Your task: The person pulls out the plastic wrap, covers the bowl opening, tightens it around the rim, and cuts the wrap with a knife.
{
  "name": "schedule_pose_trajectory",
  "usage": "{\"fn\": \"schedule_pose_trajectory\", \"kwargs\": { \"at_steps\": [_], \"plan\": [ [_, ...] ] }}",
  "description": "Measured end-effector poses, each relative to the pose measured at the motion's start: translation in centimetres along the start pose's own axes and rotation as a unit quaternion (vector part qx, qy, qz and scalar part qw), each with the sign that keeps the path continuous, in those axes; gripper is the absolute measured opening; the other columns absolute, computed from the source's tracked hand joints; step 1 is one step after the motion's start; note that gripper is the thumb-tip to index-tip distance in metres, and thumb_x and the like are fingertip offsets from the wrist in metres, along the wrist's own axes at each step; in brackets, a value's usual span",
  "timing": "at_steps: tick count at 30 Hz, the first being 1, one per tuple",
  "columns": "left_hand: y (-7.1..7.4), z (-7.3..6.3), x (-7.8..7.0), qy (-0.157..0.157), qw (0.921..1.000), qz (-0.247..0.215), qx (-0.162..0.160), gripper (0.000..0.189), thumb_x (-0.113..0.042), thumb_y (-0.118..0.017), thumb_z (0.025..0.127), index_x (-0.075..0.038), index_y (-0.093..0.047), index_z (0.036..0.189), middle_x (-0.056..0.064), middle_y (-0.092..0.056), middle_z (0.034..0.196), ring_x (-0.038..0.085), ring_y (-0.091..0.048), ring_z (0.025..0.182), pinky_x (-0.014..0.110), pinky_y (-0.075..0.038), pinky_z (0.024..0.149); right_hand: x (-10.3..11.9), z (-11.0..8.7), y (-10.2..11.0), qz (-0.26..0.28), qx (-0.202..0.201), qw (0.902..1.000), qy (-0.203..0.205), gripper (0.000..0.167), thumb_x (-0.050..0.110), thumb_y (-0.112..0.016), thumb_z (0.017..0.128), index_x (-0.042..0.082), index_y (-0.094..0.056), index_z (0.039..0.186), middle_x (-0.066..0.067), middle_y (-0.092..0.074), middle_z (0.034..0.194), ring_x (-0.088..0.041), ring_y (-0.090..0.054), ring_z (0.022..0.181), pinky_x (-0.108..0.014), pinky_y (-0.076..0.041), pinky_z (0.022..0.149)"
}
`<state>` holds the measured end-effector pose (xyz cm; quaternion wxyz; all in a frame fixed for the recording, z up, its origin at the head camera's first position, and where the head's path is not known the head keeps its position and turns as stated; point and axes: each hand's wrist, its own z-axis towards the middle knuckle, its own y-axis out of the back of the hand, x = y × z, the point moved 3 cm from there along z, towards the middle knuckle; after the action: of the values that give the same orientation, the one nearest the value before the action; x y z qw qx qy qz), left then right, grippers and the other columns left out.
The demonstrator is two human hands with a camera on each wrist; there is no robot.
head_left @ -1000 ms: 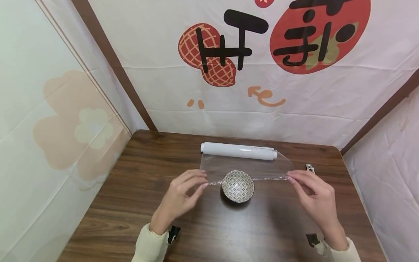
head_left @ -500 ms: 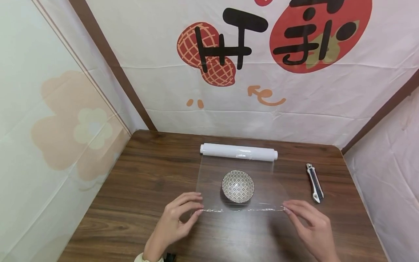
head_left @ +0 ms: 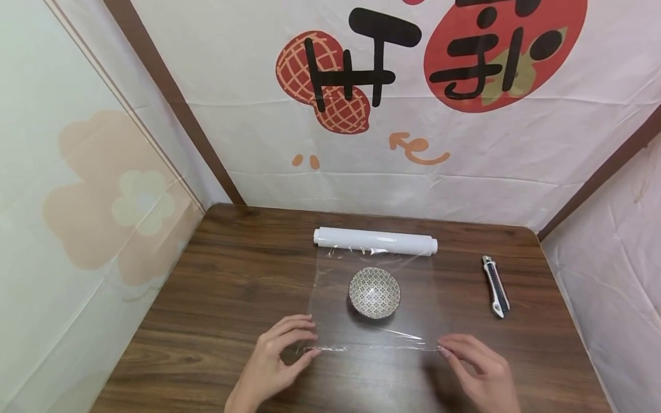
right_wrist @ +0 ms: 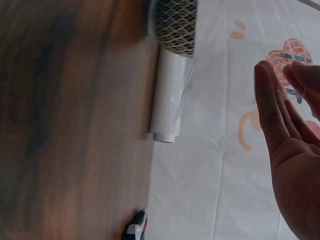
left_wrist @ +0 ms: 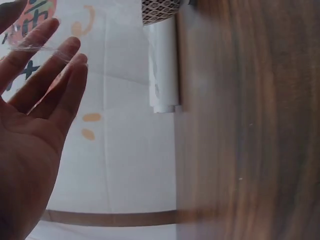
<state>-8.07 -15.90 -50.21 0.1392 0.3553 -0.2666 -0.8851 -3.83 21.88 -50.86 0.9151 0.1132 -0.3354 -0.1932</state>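
A sheet of clear plastic wrap (head_left: 330, 307) stretches from a white roll (head_left: 376, 241) over a small patterned bowl (head_left: 374, 293) toward me. My left hand (head_left: 273, 358) holds the near left corner between thumb and fingers; in the left wrist view, film crosses its fairly straight, spread fingers (left_wrist: 50, 82). At the near right corner, my right hand (head_left: 480, 367) pinches the edge with thumb and forefinger. The bowl stands upright between the hands and the roll. In the right wrist view, the thumb partly hides behind the frame edge.
A white and dark utility knife (head_left: 497, 288) lies on the right of the brown wooden table (head_left: 248, 275). Behind the table hangs a white printed cloth wall (head_left: 258, 132), with more cloth panels at both sides.
Both hands have drawn the wrap's front edge toward me, from beside the bowl to well in front of it. More film has unwound. The utility knife, earlier mostly covered by the right hand, now shows fully.
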Motion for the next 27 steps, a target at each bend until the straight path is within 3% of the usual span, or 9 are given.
{"fn": "schedule_pose_trajectory", "kwargs": {
  "at_steps": [4, 7, 11, 15, 18, 22, 27],
  "plan": [
    [-0.7, -0.5, 0.6, 0.032, 0.9988, 0.026, 0.026, 0.021, -0.021, -0.089, 0.085, -0.018, -0.078, 0.103, 0.0, -0.077, 0.116, 0.026, -0.069, 0.116, 0.012, -0.04, 0.116, -0.8, -1.1, -0.8, -0.02, 0.028, 0.9989, -0.032, 0.034, -0.014, -0.082, 0.077, 0.01, -0.08, 0.101, -0.01, -0.076, 0.095, -0.001, -0.071, 0.095, -0.007, -0.055, 0.083],
    [-1.4, -0.9, 1.1, 0.062, 0.9953, 0.057, 0.049, 0.02, -0.025, -0.088, 0.086, -0.017, -0.079, 0.102, -0.002, -0.077, 0.115, 0.023, -0.067, 0.117, 0.019, -0.046, 0.112, -1.2, -1.7, -1.5, -0.042, 0.07, 0.9932, -0.083, 0.042, -0.016, -0.084, 0.072, 0.013, -0.08, 0.102, -0.003, -0.077, 0.097, 0.001, -0.07, 0.091, -0.007, -0.055, 0.08],
    [-2.6, -1.2, 1.9, 0.118, 0.9867, 0.081, 0.076, 0.018, -0.027, -0.083, 0.091, -0.016, -0.08, 0.106, -0.005, -0.077, 0.111, 0.013, -0.065, 0.114, 0.032, -0.056, 0.099, -1.8, -2.4, -2.8, -0.071, 0.13, 0.9778, -0.148, 0.031, -0.002, -0.086, 0.081, 0.013, -0.078, 0.107, 0.009, -0.074, 0.095, 0.007, -0.062, 0.074, -0.008, -0.05, 0.067],
    [-3.9, -1.2, 2.4, 0.165, 0.9782, 0.102, 0.075, 0.021, -0.023, -0.082, 0.092, -0.014, -0.079, 0.111, -0.006, -0.077, 0.1, 0.005, -0.059, 0.103, 0.03, -0.056, 0.088, -2.5, -2.9, -4.3, -0.101, 0.165, 0.9647, -0.179, 0.02, 0.01, -0.083, 0.089, 0.016, -0.077, 0.107, 0.016, -0.071, 0.094, 0.01, -0.054, 0.07, -0.01, -0.044, 0.064],
    [-4.6, -1.0, 2.3, 0.175, 0.9751, 0.12, 0.065, 0.026, -0.02, -0.085, 0.089, -0.012, -0.079, 0.113, -0.004, -0.077, 0.099, 0.006, -0.058, 0.097, 0.029, -0.055, 0.084, -2.8, -3.0, -5.0, -0.127, 0.161, 0.964, -0.169, 0.014, 0.011, -0.083, 0.089, 0.02, -0.079, 0.099, 0.011, -0.073, 0.103, 0.002, -0.064, 0.083, -0.008, -0.046, 0.078],
    [-4.8, 0.0, 1.5, 0.176, 0.9782, 0.105, 0.031, 0.024, -0.013, -0.086, 0.086, -0.009, -0.078, 0.109, -0.001, -0.073, 0.098, 0.006, -0.06, 0.082, 0.023, -0.053, 0.072, -2.4, -2.3, -5.1, -0.132, 0.121, 0.9727, -0.148, 0.018, 0.004, -0.085, 0.084, 0.02, -0.079, 0.089, 0.005, -0.075, 0.107, -0.01, -0.072, 0.095, -0.006, -0.045, 0.094],
    [-4.2, 2.2, 0.9, 0.176, 0.9829, 0.041, -0.032, 0.013, -0.002, -0.081, 0.089, -0.007, -0.077, 0.1, -0.007, -0.064, 0.085, -0.004, -0.052, 0.07, 0.015, -0.048, 0.058, -1.9, -0.4, -4.5, -0.083, 0.073, 0.9796, -0.168, 0.021, -0.005, -0.08, 0.085, 0.016, -0.076, 0.091, 0.008, -0.071, 0.085, 0.001, -0.06, 0.069, -0.009, -0.048, 0.067]
  ]
}}
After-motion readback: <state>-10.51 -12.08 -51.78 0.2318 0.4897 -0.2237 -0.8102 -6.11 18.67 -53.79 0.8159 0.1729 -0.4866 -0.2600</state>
